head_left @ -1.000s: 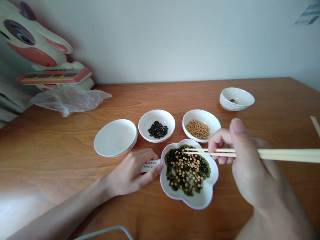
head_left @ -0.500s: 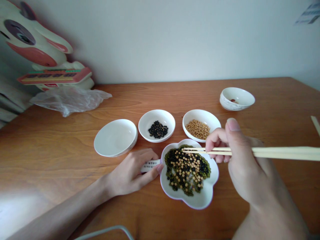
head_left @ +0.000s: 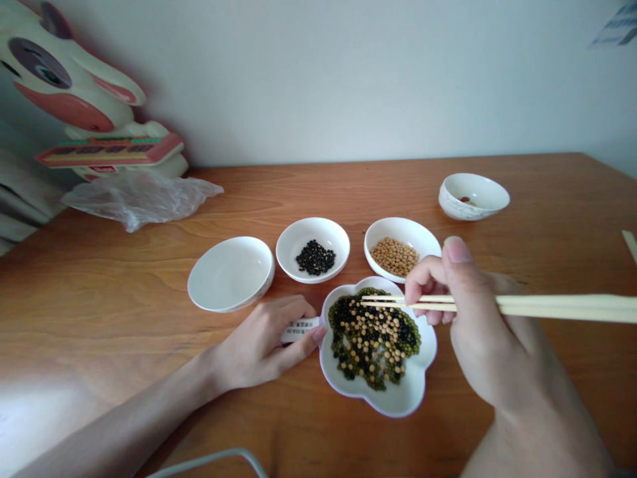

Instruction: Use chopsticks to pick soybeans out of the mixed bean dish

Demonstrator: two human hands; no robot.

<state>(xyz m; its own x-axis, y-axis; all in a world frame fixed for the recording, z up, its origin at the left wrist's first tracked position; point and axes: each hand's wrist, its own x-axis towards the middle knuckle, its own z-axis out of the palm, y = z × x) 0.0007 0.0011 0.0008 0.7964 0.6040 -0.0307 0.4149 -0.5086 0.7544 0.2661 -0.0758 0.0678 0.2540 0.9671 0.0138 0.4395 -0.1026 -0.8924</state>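
My left hand (head_left: 271, 342) is closed on a small tab bearing a white printed label, at the left edge of a flower-shaped dish (head_left: 401, 398). Green, black and tan beans (head_left: 373, 338) lie mixed in that dish. In my right hand (head_left: 480, 325) is a pair of chopsticks (head_left: 552, 307), their tips close together over the upper left of the mixed beans. Whether a bean sits between the tips is too small to tell. Behind the dish stand a white bowl of black beans (head_left: 315, 257) and another of tan soybeans (head_left: 395, 257).
An empty white bowl (head_left: 231, 275) stands on the left, and a bowl with a few reddish-brown bits (head_left: 472, 199) at the back right. A crumpled plastic bag (head_left: 142, 199) lies before a cow-shaped toy (head_left: 99, 99). A pale cable (head_left: 213, 455) curves along the near edge.
My right hand and the chopsticks have shifted very slightly left, the tips staying over the mixed beans. My left hand keeps its hold on the dish.
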